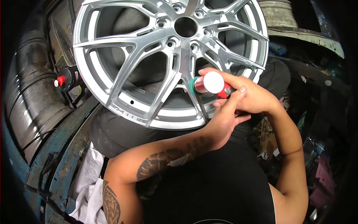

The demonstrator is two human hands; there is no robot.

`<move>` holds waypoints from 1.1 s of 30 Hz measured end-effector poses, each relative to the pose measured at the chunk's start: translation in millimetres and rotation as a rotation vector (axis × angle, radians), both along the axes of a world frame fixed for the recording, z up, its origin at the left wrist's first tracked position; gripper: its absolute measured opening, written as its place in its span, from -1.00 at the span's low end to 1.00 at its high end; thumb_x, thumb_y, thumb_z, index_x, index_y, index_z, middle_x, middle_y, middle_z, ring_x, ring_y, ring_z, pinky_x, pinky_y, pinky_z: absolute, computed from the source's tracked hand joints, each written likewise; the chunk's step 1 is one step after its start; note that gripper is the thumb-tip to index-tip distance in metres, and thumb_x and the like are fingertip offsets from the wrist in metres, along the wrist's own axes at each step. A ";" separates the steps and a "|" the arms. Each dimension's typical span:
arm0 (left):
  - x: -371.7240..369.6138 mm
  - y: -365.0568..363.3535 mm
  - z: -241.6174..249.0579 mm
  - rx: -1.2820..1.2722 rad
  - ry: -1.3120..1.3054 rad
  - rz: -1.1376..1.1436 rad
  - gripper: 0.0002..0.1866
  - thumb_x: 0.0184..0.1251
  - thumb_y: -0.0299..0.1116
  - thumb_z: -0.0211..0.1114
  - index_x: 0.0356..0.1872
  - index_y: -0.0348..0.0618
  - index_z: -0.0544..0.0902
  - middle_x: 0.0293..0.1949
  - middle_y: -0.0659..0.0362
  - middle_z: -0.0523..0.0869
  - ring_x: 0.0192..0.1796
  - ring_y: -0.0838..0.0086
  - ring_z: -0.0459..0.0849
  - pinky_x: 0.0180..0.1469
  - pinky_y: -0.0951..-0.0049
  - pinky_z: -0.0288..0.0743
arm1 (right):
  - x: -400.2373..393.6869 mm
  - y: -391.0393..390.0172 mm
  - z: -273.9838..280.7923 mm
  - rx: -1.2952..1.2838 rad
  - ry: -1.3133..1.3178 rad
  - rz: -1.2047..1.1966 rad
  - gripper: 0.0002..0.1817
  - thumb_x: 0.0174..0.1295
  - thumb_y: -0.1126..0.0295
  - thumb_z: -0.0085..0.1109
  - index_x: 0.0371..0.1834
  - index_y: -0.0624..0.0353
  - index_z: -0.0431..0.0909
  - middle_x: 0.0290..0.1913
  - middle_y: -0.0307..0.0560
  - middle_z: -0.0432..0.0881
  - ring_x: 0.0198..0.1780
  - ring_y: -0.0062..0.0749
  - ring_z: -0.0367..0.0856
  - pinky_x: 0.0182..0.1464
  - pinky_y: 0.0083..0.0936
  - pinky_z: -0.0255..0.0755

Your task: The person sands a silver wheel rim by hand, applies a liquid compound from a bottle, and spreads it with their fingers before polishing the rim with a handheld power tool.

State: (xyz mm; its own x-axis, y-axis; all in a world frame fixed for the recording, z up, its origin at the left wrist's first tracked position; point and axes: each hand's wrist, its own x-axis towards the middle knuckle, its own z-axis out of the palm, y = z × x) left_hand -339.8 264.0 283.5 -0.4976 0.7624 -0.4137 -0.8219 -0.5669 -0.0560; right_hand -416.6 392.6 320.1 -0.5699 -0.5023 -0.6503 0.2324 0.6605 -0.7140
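A small red power tool (pixel 225 90) with a white round cap and a green pad is held over a lower spoke of a silver alloy wheel (pixel 125 80). My right hand (pixel 255 93) is wrapped round the tool from the right, one finger stretched along its upper side. From below, my left hand (pixel 223 125) closes against the tool's rear and my right hand, with its thumb over the red body. Part of the tool's handle is hidden by my hands. The pad sits at the spoke's edge; whether it touches the metal cannot be made out.
The wheel lies across my legs in dark trousers (pixel 112 136). A black bottle with a red cap (pixel 68 78) stands to its left, near blue metal bars (pixel 56 149) and a white cloth (pixel 87 183). Another rim (pixel 278 14) is at the upper right. A purplish cloth (pixel 323 183) hangs lower right.
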 end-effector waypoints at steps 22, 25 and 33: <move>-33.1 -0.6 -14.0 -0.103 0.044 0.124 -0.12 0.63 0.31 0.05 0.61 -0.22 0.14 0.52 -0.06 0.36 0.58 0.19 0.37 0.56 -0.08 0.30 | -32.0 -14.8 -11.2 -0.029 0.060 -0.061 -0.14 0.29 0.48 0.48 0.67 0.01 0.32 0.33 -0.10 0.70 0.36 -0.42 0.60 0.41 -0.40 0.44; -38.6 -5.6 -15.3 -0.158 0.067 0.165 -0.13 0.62 0.31 0.06 0.60 -0.20 0.16 0.51 -0.08 0.37 0.56 0.21 0.40 0.51 -0.06 0.37 | -35.1 -20.7 -15.3 -0.008 0.040 -0.092 -0.13 0.27 0.51 0.48 0.67 0.00 0.31 0.32 -0.10 0.70 0.35 -0.43 0.60 0.40 -0.41 0.45; -33.8 -1.4 -14.1 -0.104 0.024 0.162 -0.13 0.61 0.29 0.08 0.58 -0.22 0.14 0.49 -0.09 0.38 0.56 0.19 0.41 0.56 -0.16 0.33 | -38.6 -22.8 -8.5 0.009 0.041 -0.023 -0.15 0.28 0.55 0.45 0.65 0.02 0.32 0.31 -0.11 0.71 0.34 -0.42 0.61 0.41 -0.38 0.45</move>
State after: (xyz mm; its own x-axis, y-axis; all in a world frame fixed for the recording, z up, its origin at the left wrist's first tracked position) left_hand -373.6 262.7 269.4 -0.6207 0.6255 -0.4727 -0.7201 -0.6933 0.0282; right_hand -455.2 369.8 311.6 -0.6075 -0.4828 -0.6307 0.2187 0.6617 -0.7171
